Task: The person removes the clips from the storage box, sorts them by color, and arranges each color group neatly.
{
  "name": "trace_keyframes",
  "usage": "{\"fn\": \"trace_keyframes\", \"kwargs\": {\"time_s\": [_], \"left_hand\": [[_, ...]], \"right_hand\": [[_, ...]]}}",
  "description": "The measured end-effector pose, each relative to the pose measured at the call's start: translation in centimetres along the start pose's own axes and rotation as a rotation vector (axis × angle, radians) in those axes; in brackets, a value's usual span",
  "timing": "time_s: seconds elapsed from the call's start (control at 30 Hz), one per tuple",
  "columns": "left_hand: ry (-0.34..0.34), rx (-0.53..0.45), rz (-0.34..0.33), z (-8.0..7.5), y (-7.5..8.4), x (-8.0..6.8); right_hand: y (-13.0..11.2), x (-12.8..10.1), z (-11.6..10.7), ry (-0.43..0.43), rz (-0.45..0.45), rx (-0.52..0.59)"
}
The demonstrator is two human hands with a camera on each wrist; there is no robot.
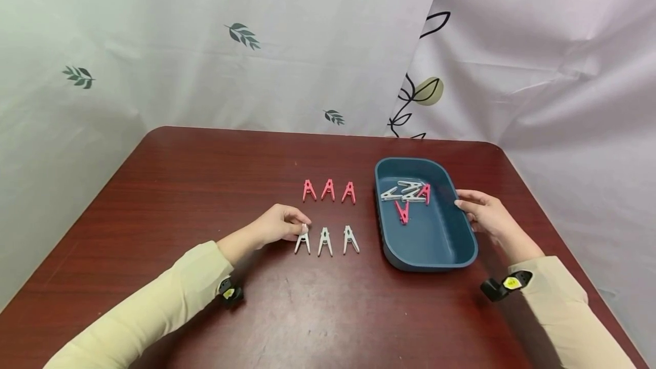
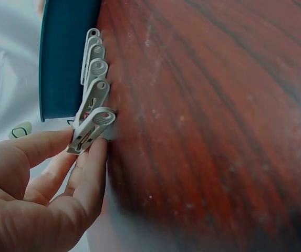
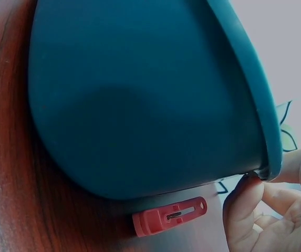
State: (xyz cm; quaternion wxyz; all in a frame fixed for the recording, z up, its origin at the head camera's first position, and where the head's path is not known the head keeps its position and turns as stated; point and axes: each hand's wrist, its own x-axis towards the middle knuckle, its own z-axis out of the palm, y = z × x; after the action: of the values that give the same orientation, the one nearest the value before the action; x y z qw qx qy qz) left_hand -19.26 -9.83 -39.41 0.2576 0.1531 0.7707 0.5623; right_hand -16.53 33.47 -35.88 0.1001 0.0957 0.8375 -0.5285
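Observation:
My left hand (image 1: 279,224) pinches the top of the leftmost white clothespin (image 1: 303,242) between thumb and fingers; the pin's legs point toward me. Two more white clothespins, a middle one (image 1: 325,241) and a right one (image 1: 350,239), continue that row. In the left wrist view the thumb and fingers close around the end of the nearest white clothespin (image 2: 93,128). At the right, my right hand (image 1: 484,215) grips the side rim of a dark blue bin (image 1: 427,249). Inside the bin lie several white and red clothespins (image 1: 402,212).
Beyond the white row stand three red clothespins (image 1: 328,189) in a line. A red clothespin (image 3: 168,216) also lies beside the bin's outer wall in the right wrist view. The dark red wooden table (image 1: 220,169) ends at a pale leaf-print curtain (image 1: 287,84).

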Motion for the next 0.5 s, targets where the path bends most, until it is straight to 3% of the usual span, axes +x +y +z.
{"fn": "trace_keyframes", "kwargs": {"time_s": [0.1,0.3,0.5], "left_hand": [[0.009,0.013,0.018,-0.05,-0.08,-0.16],[0.031,0.133,0.093,-0.27,-0.08,-0.35],[0.059,0.156,0.092,-0.23,0.15,-0.39]], "right_hand": [[0.02,0.06,0.0,-0.001,-0.001,-0.008],[0.02,0.12,-0.07,-0.007,0.0,-0.005],[0.04,0.14,-0.06,-0.005,0.005,-0.009]]}}
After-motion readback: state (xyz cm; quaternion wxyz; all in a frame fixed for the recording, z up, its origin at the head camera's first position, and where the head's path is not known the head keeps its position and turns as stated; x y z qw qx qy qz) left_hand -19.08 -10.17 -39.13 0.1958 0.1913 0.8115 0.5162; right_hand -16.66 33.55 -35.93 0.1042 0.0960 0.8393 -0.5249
